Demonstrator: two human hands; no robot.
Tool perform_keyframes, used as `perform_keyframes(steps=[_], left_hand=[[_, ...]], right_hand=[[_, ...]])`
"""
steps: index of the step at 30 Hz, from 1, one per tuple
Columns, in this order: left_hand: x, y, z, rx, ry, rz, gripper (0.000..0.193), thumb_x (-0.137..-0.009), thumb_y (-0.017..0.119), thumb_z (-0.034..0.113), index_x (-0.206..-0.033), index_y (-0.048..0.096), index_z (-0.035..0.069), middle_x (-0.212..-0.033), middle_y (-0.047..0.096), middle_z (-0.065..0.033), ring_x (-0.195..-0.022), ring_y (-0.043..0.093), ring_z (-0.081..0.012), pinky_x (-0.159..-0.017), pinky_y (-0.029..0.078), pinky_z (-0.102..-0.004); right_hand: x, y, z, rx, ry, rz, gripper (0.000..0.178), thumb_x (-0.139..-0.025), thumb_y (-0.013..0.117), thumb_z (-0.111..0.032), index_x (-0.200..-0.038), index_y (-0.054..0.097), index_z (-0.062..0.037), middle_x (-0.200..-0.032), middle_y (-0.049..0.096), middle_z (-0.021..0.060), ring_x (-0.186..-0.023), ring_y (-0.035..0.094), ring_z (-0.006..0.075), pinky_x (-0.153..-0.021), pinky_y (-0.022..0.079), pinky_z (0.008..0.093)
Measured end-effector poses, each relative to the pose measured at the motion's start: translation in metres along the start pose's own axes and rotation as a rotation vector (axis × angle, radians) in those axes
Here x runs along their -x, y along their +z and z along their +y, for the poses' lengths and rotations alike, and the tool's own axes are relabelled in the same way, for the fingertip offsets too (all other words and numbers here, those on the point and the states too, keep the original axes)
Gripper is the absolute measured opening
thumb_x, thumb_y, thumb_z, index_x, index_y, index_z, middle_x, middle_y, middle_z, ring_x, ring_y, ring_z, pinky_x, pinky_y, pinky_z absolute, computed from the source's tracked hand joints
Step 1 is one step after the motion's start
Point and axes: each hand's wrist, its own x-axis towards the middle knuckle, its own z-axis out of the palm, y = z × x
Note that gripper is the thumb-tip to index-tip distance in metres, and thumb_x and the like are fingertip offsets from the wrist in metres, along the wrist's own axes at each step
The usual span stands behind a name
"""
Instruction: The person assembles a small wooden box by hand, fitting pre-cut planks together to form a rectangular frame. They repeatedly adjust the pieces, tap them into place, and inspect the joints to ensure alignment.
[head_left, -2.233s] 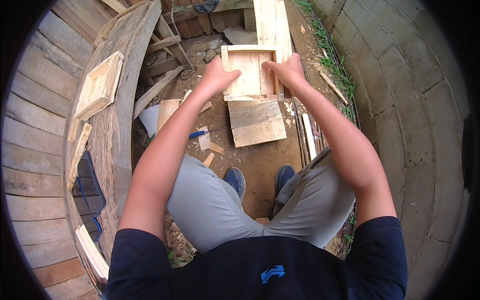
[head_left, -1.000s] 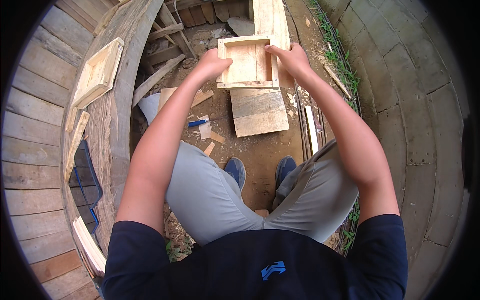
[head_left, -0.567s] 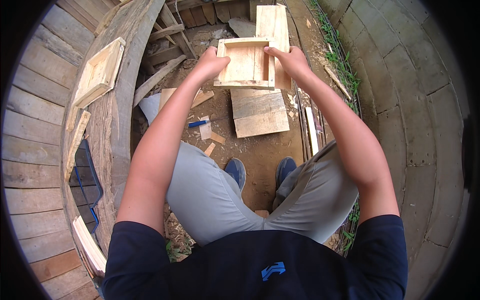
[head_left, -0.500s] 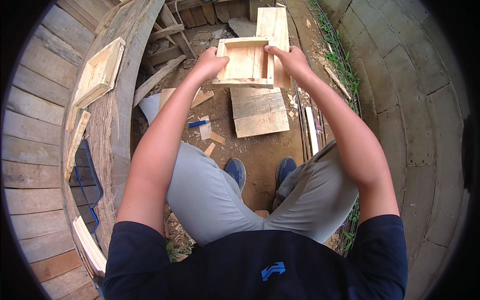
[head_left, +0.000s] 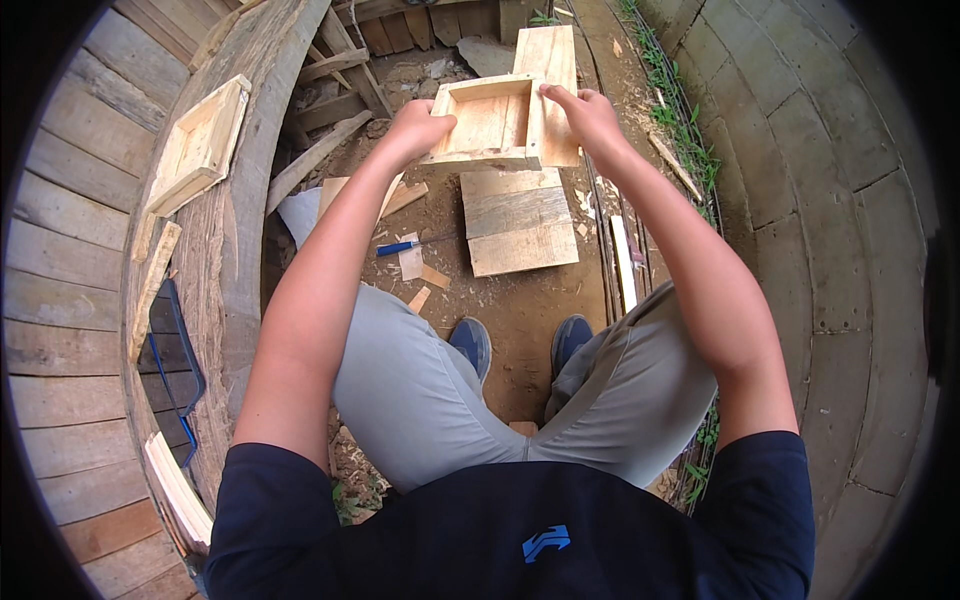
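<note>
Between my hands is a shallow wooden box [head_left: 485,118], pale and square with raised sides, its hollow facing up and toward me. My left hand [head_left: 418,132] grips its left side, thumb over the rim. At the right side my right hand [head_left: 588,118] holds it, thumb on the top edge; the fingers beneath are hidden. Behind the box rises a long pale board [head_left: 548,55], partly covered by it; whether they touch I cannot tell. Below lies a flat panel of joined boards [head_left: 520,222] near the ground. A blue-handled tool [head_left: 398,246] with a thin shaft rests left of that panel.
A second shallow wooden box [head_left: 197,140] sits on a thick timber beam [head_left: 215,290] at left, near a blue-edged dark object [head_left: 172,350]. Wood scraps [head_left: 432,276] and shavings litter the dirt. A block wall [head_left: 800,230] bounds the right, with a plank wall [head_left: 70,345] at left.
The box has tilted and turned slightly in my hands, its right side nearer and lower. My right hand has shifted a little to the right along with it, and the long board sits slightly lower.
</note>
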Motion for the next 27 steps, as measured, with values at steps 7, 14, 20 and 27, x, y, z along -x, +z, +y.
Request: perform_keyframes(steps=[7,14,20,27], left_hand=[[-0.001,-0.001,-0.002,-0.018,-0.005,0.002,0.039,-0.085,0.062,0.021,-0.115,0.069,-0.003,-0.099,0.073,-0.0108,-0.086,0.067,-0.0164,-0.077,0.052,-0.0329],[0.0,0.0,-0.001,0.015,0.023,0.001,0.039,-0.086,0.06,0.018,-0.118,0.067,-0.004,-0.101,0.073,-0.0112,-0.089,0.067,-0.0172,-0.08,0.053,-0.0338],[0.004,-0.003,0.005,0.017,0.053,0.02,0.041,-0.087,0.06,0.018,-0.12,0.067,-0.004,-0.102,0.073,-0.0116,-0.09,0.067,-0.0175,-0.083,0.053,-0.0337],[0.007,-0.004,0.012,0.074,0.089,0.066,0.042,-0.086,0.067,0.022,-0.12,0.068,-0.003,-0.107,0.075,-0.0153,-0.094,0.07,-0.0212,-0.086,0.053,-0.0344]], right_hand=[[-0.001,-0.002,0.0,0.037,0.008,-0.015,0.07,-0.083,0.072,-0.05,-0.114,0.061,0.0118,-0.1,0.068,0.0235,-0.092,0.067,0.0301,-0.085,0.052,0.0407],[0.001,-0.003,-0.001,0.056,0.014,-0.022,0.069,-0.082,0.071,-0.049,-0.114,0.061,0.0119,-0.098,0.067,0.0215,-0.09,0.066,0.0298,-0.085,0.052,0.0405],[0.002,-0.006,-0.002,0.025,0.046,-0.078,0.074,-0.084,0.072,-0.052,-0.12,0.061,0.0116,-0.109,0.064,0.0247,-0.102,0.063,0.0303,-0.094,0.048,0.0421],[0.009,-0.008,-0.006,0.058,0.015,-0.127,0.092,-0.082,0.074,-0.056,-0.134,0.051,0.0161,-0.122,0.06,0.0316,-0.118,0.06,0.0378,-0.105,0.044,0.0494]])
